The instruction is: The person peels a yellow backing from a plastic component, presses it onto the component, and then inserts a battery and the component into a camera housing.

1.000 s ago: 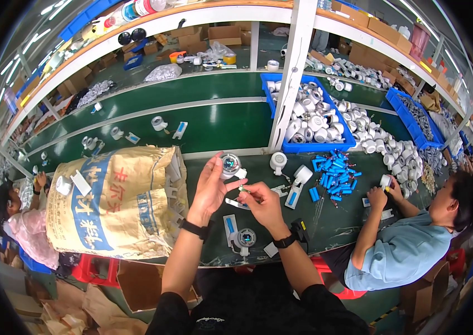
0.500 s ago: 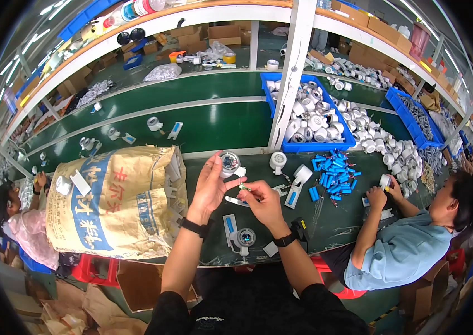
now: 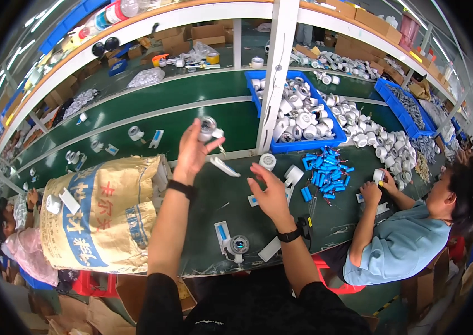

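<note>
My left hand [image 3: 190,156] is raised over the bench's far edge, its fingers closed round a round white device head [image 3: 207,129] with a clear, ring-shaped front. From that head hangs a slim white handle piece [image 3: 225,166], apparently on a wire. My right hand [image 3: 270,192] is apart from it, fingers spread, holding nothing. Close beyond it stand a white round head with a dotted face [image 3: 267,162] and another white head [image 3: 293,175] with its handle part. Nearer me lies a ring-fronted head [image 3: 239,244] beside a white handle shell [image 3: 222,231] with a blue cell in it.
Blue battery cells [image 3: 328,173] are heaped right of my right hand. Behind them stands a blue crate [image 3: 310,147] of white heads, near a white post [image 3: 274,84]. A large woven sack [image 3: 102,212] sits left. At right a co-worker [image 3: 409,234] handles a white part.
My left hand has lifted the device head up and away, its handle piece now dangling. My right hand has let go of the small wired part and opened. The view has shifted slightly.
</note>
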The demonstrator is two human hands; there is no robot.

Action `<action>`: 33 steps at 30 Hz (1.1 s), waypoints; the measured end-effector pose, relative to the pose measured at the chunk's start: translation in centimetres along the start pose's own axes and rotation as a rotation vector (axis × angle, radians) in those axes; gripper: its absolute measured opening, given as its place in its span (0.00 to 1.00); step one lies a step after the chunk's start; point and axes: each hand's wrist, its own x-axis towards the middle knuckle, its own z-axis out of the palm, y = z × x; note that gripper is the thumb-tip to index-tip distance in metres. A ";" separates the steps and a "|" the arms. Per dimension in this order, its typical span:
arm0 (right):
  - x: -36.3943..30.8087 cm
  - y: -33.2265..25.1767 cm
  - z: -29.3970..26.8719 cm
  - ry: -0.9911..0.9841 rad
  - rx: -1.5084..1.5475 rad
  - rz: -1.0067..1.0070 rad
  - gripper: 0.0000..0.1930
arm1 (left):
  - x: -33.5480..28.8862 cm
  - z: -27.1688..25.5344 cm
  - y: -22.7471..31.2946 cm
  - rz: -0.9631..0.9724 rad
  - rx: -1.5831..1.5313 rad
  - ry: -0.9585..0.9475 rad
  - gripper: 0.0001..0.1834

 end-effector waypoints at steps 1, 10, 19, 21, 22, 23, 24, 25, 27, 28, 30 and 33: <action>0.0 0.7 -1.3 0.036 -0.020 0.048 0.19 | 2.4 -1.3 0.1 -0.005 -0.042 0.025 0.19; -0.1 7.6 -7.7 0.067 -0.493 0.166 0.18 | 17.9 -21.2 -2.2 -0.025 -0.075 0.205 0.18; 2.9 9.5 -6.7 0.002 -0.717 0.526 0.28 | 18.0 -19.8 -4.2 -0.168 0.679 0.412 0.30; 1.7 8.2 -7.4 0.062 -0.599 0.405 0.27 | 17.9 -21.3 -4.2 -0.190 0.873 0.409 0.31; 1.3 7.4 -7.9 0.117 -0.489 0.276 0.26 | 18.2 -22.8 -3.7 -0.206 1.057 0.410 0.32; 1.0 6.8 -7.8 0.129 -0.500 0.146 0.28 | 18.4 -24.2 -2.8 -0.273 1.234 0.484 0.33; 0.4 6.1 -7.3 0.143 -0.454 0.087 0.30 | 18.3 -26.1 -1.5 -0.334 1.412 0.565 0.34; 0.7 4.6 -6.3 0.120 -0.398 0.009 0.31 | 17.2 -29.5 -0.4 0.105 1.850 0.891 0.34; -0.1 3.2 -5.4 0.097 -0.345 -0.073 0.31 | 15.7 -27.8 -3.5 0.685 2.103 1.022 0.35; -0.6 3.6 -5.5 0.099 -0.343 -0.077 0.31 | 14.3 -20.6 -5.7 0.734 1.976 0.841 0.35; -1.0 2.9 -5.2 0.113 -0.246 -0.022 0.31 | 8.9 -8.8 -6.8 0.224 1.334 0.190 0.31; -0.8 2.7 -4.2 0.032 -0.054 -0.067 0.31 | -1.5 0.5 -8.0 -0.043 0.987 -0.431 0.37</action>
